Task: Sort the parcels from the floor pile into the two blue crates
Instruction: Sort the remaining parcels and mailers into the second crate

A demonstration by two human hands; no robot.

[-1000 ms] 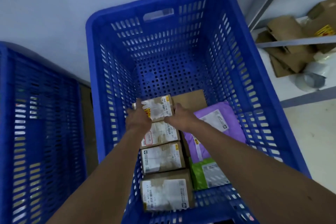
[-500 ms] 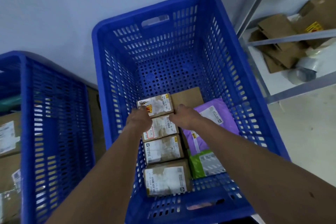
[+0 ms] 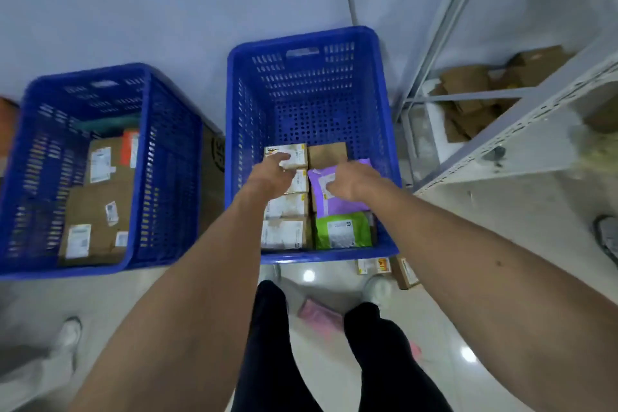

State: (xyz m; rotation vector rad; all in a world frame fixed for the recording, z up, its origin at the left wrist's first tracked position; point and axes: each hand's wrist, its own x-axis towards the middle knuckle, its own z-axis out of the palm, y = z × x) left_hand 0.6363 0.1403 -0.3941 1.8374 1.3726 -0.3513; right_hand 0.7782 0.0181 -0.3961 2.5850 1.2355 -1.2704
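Left hand: our left hand [image 3: 272, 177] reaches into the right crate [image 3: 302, 35]. Its fingers are straight, the tips rest on the far box [image 3: 294, 153], and it grasps nothing.
Right hand: our right hand [image 3: 351, 179] hangs over the purple bag [image 3: 336, 207]. Its fingers are loosely curled, with nothing in them that we can see.
Sorted: the far box heads a row of four along the crate's left wall. A brown box [image 3: 327, 154], the purple bag and a green bag [image 3: 342, 231] lie beside the row. The left crate [image 3: 83, 72] holds bigger cartons [image 3: 97, 217].
Unsorted: small boxes [image 3: 373, 266] lie on the floor just behind the right crate, and a pink bag [image 3: 321, 313] lies between our legs [image 3: 267, 344].
Risk, row: the far box touches its neighbours. We judge that fingertips dragging on it as they lift could skew it, which would break the row and waste space.
Risk, bags: both bags look soft, so a box laid on them would likely tilt or slide.
Risk, footing: the pink bag lies right where we would step. A careless step back could crush it or make us slip.
Risk, sorting: the labels are too blurred to read and we cannot tell the sorting rule. A hurried grab could put a parcel in the wrong crate.
Risk, drop: the crate walls are high. A parcel let go at the rim could land hard and knock the row askew, so we lower it in by hand.
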